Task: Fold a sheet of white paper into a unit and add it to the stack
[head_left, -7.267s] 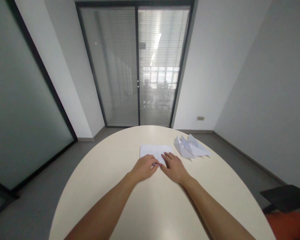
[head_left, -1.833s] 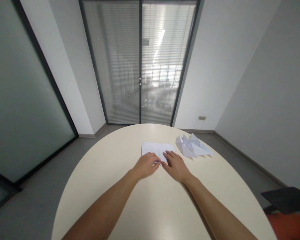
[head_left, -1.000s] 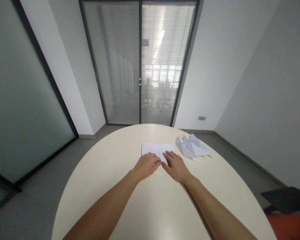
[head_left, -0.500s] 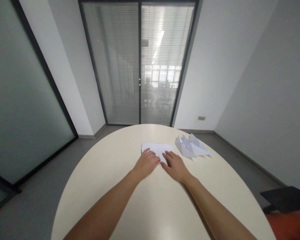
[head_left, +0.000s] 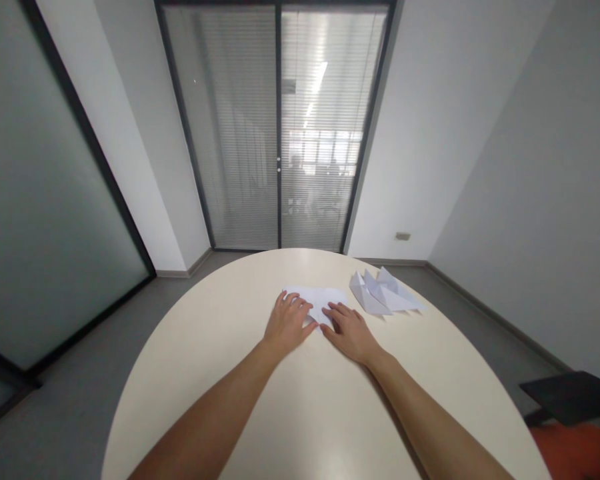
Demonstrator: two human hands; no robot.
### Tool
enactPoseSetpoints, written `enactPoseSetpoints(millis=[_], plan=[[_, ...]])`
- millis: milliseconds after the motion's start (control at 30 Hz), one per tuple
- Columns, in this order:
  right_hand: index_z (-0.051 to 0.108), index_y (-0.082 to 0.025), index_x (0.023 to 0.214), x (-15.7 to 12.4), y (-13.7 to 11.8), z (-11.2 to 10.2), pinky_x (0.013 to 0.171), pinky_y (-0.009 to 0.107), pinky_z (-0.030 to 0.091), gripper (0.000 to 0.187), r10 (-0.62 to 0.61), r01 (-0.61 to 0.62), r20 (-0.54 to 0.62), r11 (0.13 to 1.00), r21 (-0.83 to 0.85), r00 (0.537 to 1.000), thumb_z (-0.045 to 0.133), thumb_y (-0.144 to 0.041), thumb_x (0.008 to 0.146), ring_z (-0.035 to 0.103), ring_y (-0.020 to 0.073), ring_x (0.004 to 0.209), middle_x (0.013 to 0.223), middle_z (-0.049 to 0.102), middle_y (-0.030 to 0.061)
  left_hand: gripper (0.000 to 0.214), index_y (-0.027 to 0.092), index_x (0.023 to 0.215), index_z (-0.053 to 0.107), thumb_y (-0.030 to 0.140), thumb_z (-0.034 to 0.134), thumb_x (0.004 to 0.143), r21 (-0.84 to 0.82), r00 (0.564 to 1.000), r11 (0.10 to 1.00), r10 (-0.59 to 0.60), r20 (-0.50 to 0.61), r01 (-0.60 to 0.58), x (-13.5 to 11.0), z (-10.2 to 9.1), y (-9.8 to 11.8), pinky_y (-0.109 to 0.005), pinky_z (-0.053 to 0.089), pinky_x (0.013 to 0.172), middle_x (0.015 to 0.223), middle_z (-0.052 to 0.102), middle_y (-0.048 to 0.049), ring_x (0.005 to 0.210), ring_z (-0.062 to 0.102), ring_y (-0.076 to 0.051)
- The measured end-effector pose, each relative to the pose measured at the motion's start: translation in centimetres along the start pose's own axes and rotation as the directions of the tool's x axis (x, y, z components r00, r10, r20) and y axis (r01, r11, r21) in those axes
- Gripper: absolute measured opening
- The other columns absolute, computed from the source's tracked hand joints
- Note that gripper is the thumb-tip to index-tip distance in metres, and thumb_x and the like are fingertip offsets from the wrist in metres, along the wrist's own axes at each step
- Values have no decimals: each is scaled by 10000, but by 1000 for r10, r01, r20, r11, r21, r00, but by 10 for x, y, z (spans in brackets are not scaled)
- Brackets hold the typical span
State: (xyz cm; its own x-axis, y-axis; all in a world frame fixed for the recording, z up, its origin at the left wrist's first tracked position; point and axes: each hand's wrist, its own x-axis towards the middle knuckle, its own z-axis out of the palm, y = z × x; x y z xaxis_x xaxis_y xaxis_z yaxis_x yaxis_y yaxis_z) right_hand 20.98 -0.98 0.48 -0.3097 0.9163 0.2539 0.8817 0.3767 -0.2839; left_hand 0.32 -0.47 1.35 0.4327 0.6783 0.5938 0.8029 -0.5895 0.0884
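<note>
A sheet of white paper (head_left: 319,297) lies on the round cream table (head_left: 210,360), partly covered by both hands. Over its left part, my left hand (head_left: 289,322) rests with the fingers spread and the thumb reaching toward the near edge. My right hand (head_left: 349,329) lies on the sheet's right part, fingers stretched forward and apart, thumb pointing to the middle. Both thumb tips come close together at the near edge. To the right of the sheet, several folded white paper shapes (head_left: 384,292) sit bunched together.
Beyond the table stands a glass partition with blinds (head_left: 280,133) in a dark frame. A black and red chair (head_left: 575,413) is at the lower right. Frosted glass (head_left: 50,220) closes the left side, and a pale wall (head_left: 540,167) runs along the right.
My left hand has turned and moved slightly left, with its fingers spread wider and its thumb now apart from them. The right hand has barely moved.
</note>
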Motion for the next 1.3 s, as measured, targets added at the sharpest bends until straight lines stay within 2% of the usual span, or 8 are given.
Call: enactPoseSetpoints(millis=[167, 400, 500, 633, 733, 867, 1033, 1300], plan=[[596, -218, 1334, 0, -2, -4, 1134, 519, 295, 476, -2, 1, 29, 1000, 25, 1000, 525, -442, 921, 388, 303, 1409, 1472, 510, 109, 818, 224, 1490, 329, 453, 721, 810, -17, 996, 996, -88, -35, 87, 1, 0, 2, -499, 314, 1144, 1449, 486, -132, 1331, 443, -306], [591, -217, 1343, -1, -1, -4, 1139, 534, 286, 485, -12, 10, 35, 999, 46, 999, 518, -445, 920, 379, 300, 1417, 1478, 504, 102, 1095, 192, 1563, 48, 488, 745, 772, -108, 984, 979, -177, -23, 173, -1, 10, -2, -492, 346, 1134, 1570, 320, -186, 1429, 337, -330], [588, -222, 1345, -1, -1, -4, 1140, 542, 280, 482, -10, 8, 38, 998, 55, 999, 521, -443, 922, 376, 298, 1419, 1477, 505, 105, 997, 172, 1555, 117, 466, 712, 811, -144, 984, 974, -172, 46, 177, -3, 13, -4, -455, 397, 1110, 1526, 404, -183, 1399, 400, -303], [575, -233, 1356, -2, -3, -5, 1138, 567, 262, 483, -7, 4, 52, 998, 68, 999, 513, -452, 931, 370, 304, 1422, 1485, 494, 111, 603, 158, 1413, 458, 404, 633, 891, -107, 982, 986, -109, 152, 126, -5, 15, -6, -446, 369, 1143, 1531, 413, -171, 1430, 366, -299], [567, -238, 1365, -2, -4, -7, 1140, 574, 251, 487, -4, -1, 61, 997, 82, 998, 517, -452, 930, 359, 305, 1429, 1494, 482, 111, 405, 161, 1285, 601, 375, 559, 945, -89, 973, 991, -80, 215, 101, -6, 16, -7, -455, 367, 1140, 1507, 455, -158, 1423, 383, -299], [565, -236, 1368, -2, -5, -7, 1144, 579, 242, 496, -10, 5, 67, 996, 84, 998, 530, -446, 921, 360, 307, 1428, 1497, 481, 102, 366, 166, 1277, 622, 336, 499, 976, -100, 966, 992, -49, 256, 77, -6, 19, -10, -465, 392, 1113, 1401, 578, -137, 1330, 505, -279], [587, -246, 1353, -2, -3, -5, 1150, 553, 262, 490, -67, 63, 46, 994, 91, 997, 554, -443, 906, 411, 302, 1396, 1468, 517, 94, 357, 173, 1254, 646, 324, 533, 950, -115, 979, 992, -32, 200, 56, -7, 20, -11, -420, 400, 1112, 1364, 611, -117, 1286, 536, -261], [615, -274, 1327, -1, -1, -4, 1130, 544, 316, 470, -179, 175, 23, 976, 128, 984, 590, -452, 892, 459, 310, 1360, 1429, 557, 93, 380, 189, 1252, 636, 362, 576, 919, -143, 982, 988, -32, 186, 59, -8, 16, -9, -451, 400, 1105, 1354, 609, -117, 1265, 530, -272]])
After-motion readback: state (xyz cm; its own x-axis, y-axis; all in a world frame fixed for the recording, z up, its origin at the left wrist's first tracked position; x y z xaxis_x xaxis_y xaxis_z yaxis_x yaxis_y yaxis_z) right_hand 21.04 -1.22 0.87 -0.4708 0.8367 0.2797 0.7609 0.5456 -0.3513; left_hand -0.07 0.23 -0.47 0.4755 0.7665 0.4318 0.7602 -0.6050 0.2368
